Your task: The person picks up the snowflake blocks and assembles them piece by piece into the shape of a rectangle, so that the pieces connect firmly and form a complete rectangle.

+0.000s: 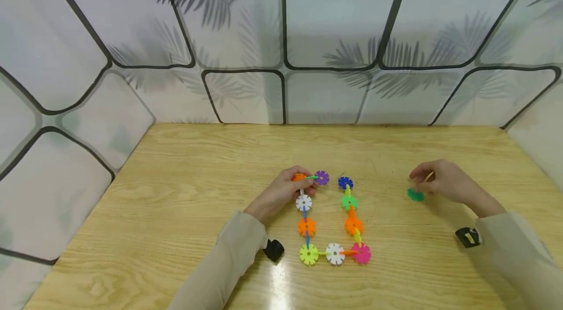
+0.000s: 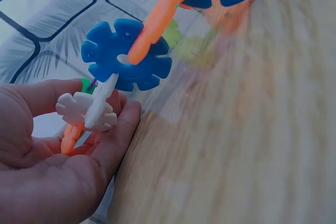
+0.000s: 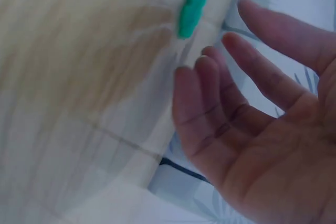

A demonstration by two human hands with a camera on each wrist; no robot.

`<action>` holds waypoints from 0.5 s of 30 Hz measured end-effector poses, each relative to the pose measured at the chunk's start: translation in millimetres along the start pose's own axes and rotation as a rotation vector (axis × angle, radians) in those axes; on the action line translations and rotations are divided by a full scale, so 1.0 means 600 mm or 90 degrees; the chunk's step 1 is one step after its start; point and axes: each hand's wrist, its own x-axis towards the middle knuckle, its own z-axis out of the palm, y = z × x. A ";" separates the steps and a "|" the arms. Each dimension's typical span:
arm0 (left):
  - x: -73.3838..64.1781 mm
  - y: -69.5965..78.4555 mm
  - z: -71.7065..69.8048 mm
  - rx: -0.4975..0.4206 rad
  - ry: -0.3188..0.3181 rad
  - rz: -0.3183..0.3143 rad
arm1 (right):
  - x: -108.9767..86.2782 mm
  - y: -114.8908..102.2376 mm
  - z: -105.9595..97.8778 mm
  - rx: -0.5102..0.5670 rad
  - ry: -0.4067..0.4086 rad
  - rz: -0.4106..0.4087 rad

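A chain of slotted plastic snowflake discs lies on the table, forming a frame with a gap at its far side. At its far left corner my left hand (image 1: 286, 191) grips the chain around an orange disc (image 1: 299, 177). A white disc (image 2: 73, 109) shows between those fingers in the left wrist view. Beyond the fingertips sits a purple disc (image 1: 322, 178), apart from the dark blue disc (image 1: 345, 183) on the right side. My right hand (image 1: 444, 183) hovers by a loose green disc (image 1: 415, 195). In the right wrist view its fingers are parted and hold nothing.
The wooden table (image 1: 198, 163) meets a patterned cloth backdrop (image 1: 327, 97) at its far edge. A black wrist device (image 1: 274, 250) is by the left cuff and another (image 1: 468, 237) by the right cuff. Pink (image 1: 361, 254) and yellow-green discs (image 1: 309, 254) mark the near corners.
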 end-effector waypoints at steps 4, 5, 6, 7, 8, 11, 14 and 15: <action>-0.001 -0.002 -0.001 -0.008 0.008 -0.002 | -0.007 0.011 0.002 -0.031 -0.021 -0.009; 0.000 -0.002 -0.001 -0.010 0.012 -0.005 | -0.008 0.014 0.003 -0.031 -0.022 -0.010; 0.000 -0.002 -0.001 -0.012 0.016 -0.008 | -0.008 0.015 0.003 -0.035 -0.023 -0.014; 0.000 -0.002 -0.001 -0.010 0.019 -0.007 | -0.009 0.016 0.004 -0.037 -0.020 -0.014; 0.000 -0.002 0.000 -0.009 0.022 -0.007 | -0.009 0.018 0.004 -0.043 -0.017 -0.017; 0.000 -0.001 0.002 -0.007 0.027 -0.005 | -0.010 0.020 0.006 -0.054 -0.010 -0.017; 0.000 0.001 0.004 -0.005 0.027 -0.004 | -0.011 0.021 0.009 -0.061 -0.008 -0.014; -0.001 0.002 0.005 -0.006 0.028 -0.005 | -0.011 0.020 0.009 -0.060 -0.008 -0.015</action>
